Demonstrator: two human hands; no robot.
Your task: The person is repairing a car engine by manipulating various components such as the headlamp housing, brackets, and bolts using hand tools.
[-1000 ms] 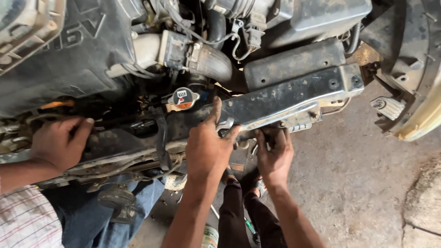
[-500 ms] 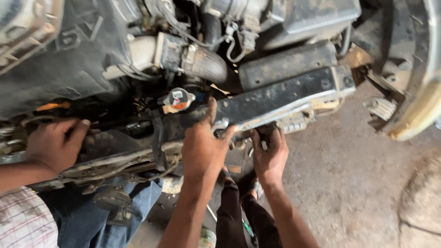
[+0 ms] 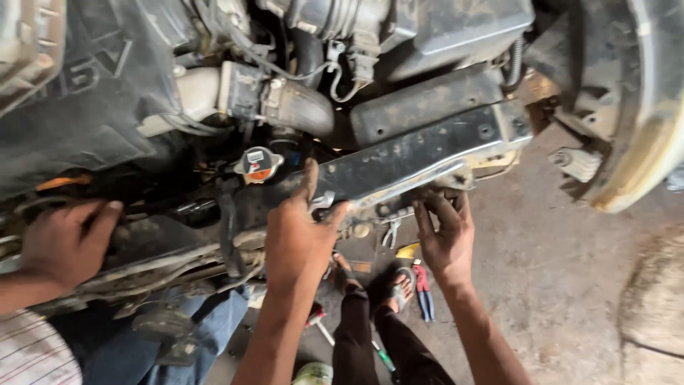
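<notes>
The person's left hand (image 3: 299, 239) lies flat on the near edge of the black metal crossbar (image 3: 420, 153) at the front of the engine bay, palm down, thumb raised along the bar's face and fingers curled over the top; it presses rather than pinches. The right hand (image 3: 447, 235) reaches up under the same bar further right, fingers spread and bent, tips touching its underside beside a pale bracket; whether anything sits between those fingers cannot be told. The crossbar runs slantwise from centre to upper right, below a black plastic box (image 3: 456, 28). A round cap (image 3: 258, 164) with a red and grey top stands just left of the left thumb. A co-worker's hand (image 3: 64, 242) grips the frame at far left. On the concrete floor (image 3: 570, 285) below, red-handled pliers (image 3: 422, 285) lie near the person's sandalled foot (image 3: 400, 289).
</notes>
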